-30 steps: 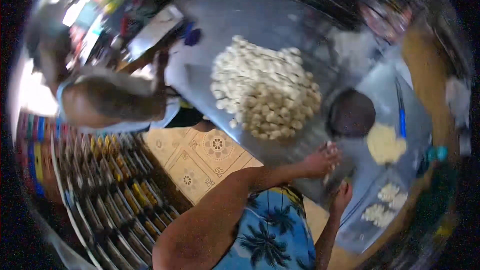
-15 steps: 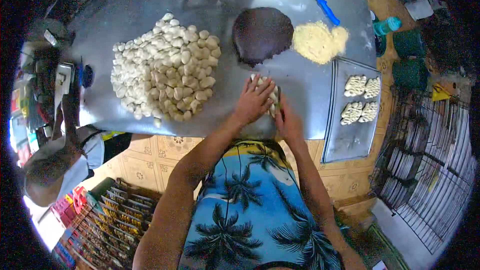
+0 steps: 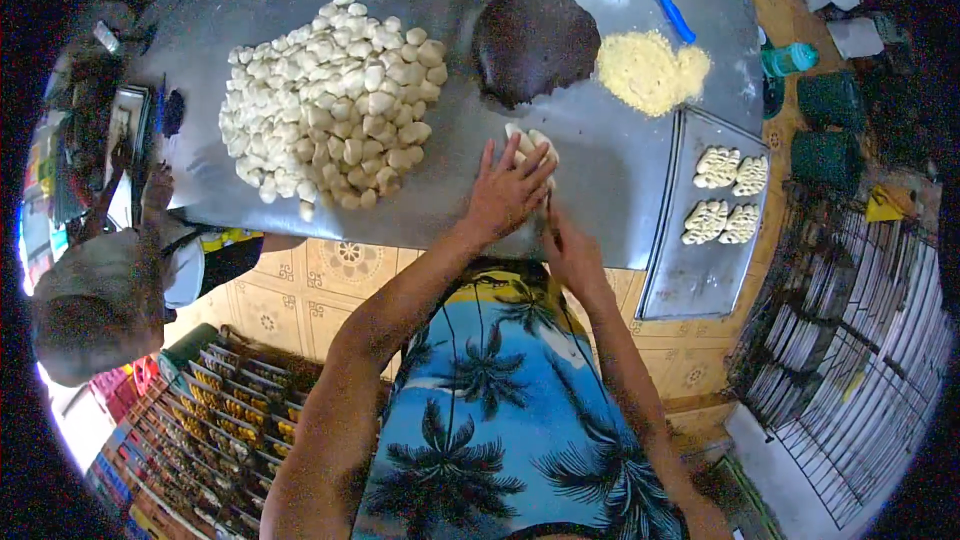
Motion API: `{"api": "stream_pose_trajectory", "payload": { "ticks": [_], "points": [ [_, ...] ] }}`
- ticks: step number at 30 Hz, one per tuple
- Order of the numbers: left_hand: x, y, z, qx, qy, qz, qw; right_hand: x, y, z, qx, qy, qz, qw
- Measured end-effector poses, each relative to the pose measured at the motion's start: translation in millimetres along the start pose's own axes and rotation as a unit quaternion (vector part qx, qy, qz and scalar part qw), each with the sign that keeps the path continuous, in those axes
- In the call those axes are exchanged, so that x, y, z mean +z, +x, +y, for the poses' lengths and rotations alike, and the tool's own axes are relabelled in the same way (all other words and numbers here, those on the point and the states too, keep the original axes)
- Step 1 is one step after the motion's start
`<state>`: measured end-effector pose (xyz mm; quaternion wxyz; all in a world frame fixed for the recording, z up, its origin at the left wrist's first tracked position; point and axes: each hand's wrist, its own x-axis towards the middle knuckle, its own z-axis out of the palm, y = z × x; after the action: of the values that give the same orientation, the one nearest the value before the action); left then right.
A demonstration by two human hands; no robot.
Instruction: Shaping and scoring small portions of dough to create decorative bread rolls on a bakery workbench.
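Left hand on dough, right hand close by

Left hand [image 3: 508, 196] lay spread, fingers slightly apart, over a pale dough piece [image 3: 541, 142] at the metal table's [image 3: 615, 205] near side, below a dark brown mass [image 3: 535, 45]. Right hand [image 3: 576, 255] curled just beside it; could not tell what its fingers gripped. Dough lumps [image 3: 335, 105] heaped leftward.

Table [image 3: 620, 190] | dough pile [image 3: 335, 105] | dark mass [image 3: 535, 45] | yellow crumbs [image 3: 650, 72] | knife [image 3: 669, 8] | tray [image 3: 690, 280] | handled dough [image 3: 538, 138]

On your right: teal bottle [image 3: 790, 59] near dark green containers [image 3: 828, 105], barred metal rack [image 3: 850, 380]. On your left: co-worker [image 3: 95, 290], slatted rack [image 3: 225, 415], tan patterned floor tiles [image 3: 268, 318].
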<state>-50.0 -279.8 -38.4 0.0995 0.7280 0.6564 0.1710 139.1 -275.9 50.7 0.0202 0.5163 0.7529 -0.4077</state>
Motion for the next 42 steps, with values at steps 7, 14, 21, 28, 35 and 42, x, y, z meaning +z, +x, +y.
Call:
{"api": "stream_pose_trajectory", "payload": {
  "ticks": [7,14,21,28,35,42],
  "points": [
    [-1,13,-6,-0.035,-0.041,-0.040,0.998,-26,28,-30,-0.021,-0.017,0.086,0.996],
    [-6,9,-9,-0.037,0.009,-0.022,0.999,13,45,8,-0.046,0.010,0.057,0.997],
    [-2,-1,-3,-0.031,0.008,0.009,0.999,0,6,-7,0.002,-0.079,-0.059,0.995],
    [-3,12,-16,-0.064,-0.043,-0.003,0.997,-7,51,-20,-0.018,0.030,0.055,0.998],
    [-7,5,-12,-0.050,-0.039,0.042,0.997,25,46,11,-0.049,-0.058,0.047,0.996],
    [-5,-7,-7,-0.051,-0.022,0.051,0.997,1,2,-18,-0.106,-0.096,0.031,0.989]
  ]
}}
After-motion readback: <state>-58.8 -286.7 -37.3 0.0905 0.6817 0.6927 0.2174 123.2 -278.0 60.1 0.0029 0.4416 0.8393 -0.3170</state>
